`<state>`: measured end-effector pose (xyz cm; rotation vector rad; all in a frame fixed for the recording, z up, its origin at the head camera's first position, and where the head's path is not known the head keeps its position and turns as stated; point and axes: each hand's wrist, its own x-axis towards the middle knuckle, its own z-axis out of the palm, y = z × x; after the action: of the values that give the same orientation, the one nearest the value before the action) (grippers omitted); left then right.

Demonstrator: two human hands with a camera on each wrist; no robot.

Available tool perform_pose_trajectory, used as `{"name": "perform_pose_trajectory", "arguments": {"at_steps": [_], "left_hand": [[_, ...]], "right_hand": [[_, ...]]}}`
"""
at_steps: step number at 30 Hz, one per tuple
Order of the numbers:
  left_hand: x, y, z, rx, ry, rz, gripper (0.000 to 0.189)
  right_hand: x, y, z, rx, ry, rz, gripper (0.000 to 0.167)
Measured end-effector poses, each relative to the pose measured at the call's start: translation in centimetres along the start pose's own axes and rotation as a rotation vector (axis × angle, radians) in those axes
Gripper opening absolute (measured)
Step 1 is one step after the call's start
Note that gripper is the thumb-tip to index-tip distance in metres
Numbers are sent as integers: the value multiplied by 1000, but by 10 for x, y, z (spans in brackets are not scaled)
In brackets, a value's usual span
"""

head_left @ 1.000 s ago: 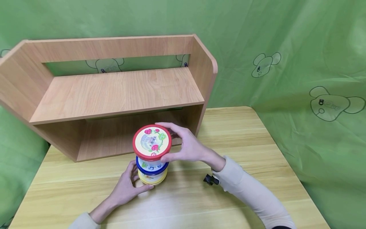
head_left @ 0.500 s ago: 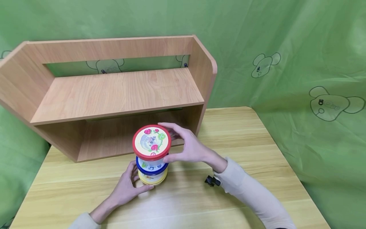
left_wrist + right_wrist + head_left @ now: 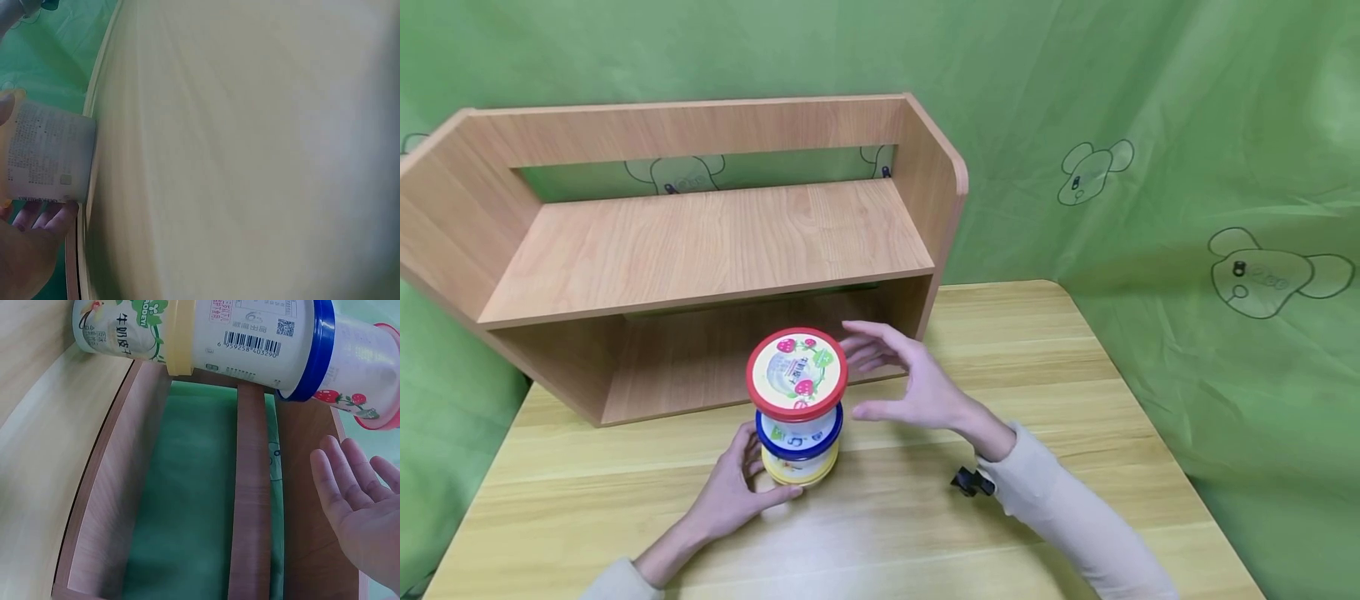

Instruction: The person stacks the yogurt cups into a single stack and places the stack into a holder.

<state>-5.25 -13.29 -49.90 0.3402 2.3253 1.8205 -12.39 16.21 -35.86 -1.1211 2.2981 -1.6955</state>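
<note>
Three printed tubs stand stacked upright on the table, as the head view shows. On top is the red-lidded tub (image 3: pixel 797 372), then the blue-lidded tub (image 3: pixel 798 440), and lowest the yellow-lidded tub (image 3: pixel 800 470). My left hand (image 3: pixel 727 487) holds the lowest tub, thumb on its near side and fingers on its left and far side. In the left wrist view, thumb and fingers span the white tub wall (image 3: pixel 53 153). My right hand (image 3: pixel 917 383) stands just right of the top tub with thumb and fingers spread. The right wrist view shows that hand's palm (image 3: pixel 365 500) apart from the stack.
A two-level wooden shelf (image 3: pixel 722 237) stands on the table (image 3: pixel 1045 367) right behind the stack. Green cloth (image 3: pixel 1150 100) hangs behind and at the sides. A small black object (image 3: pixel 972 482) shows beside the right sleeve.
My right hand has let go of the red-lidded top tub and moved off to the right, its fingers opening. The stack and my left hand stay where they were.
</note>
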Motion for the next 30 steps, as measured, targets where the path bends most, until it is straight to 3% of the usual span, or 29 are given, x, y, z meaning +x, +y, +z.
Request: {"name": "perform_pose_trajectory", "arguments": {"at_steps": [9, 16, 24, 30], "left_hand": [[0, 1, 0, 6, -6, -16, 94], [1, -1, -1, 14, -9, 0, 93], [1, -1, -1, 6, -17, 3, 93], [1, 0, 0, 2, -16, -6, 94]], "right_hand": [[-8, -1, -11, -26, 72, -52, 86], [-10, -1, -22, -122, 182, -172, 70], [-9, -7, -39, -264, 293, -304, 62], [-5, -12, -58, -308, 395, -433, 57]]}}
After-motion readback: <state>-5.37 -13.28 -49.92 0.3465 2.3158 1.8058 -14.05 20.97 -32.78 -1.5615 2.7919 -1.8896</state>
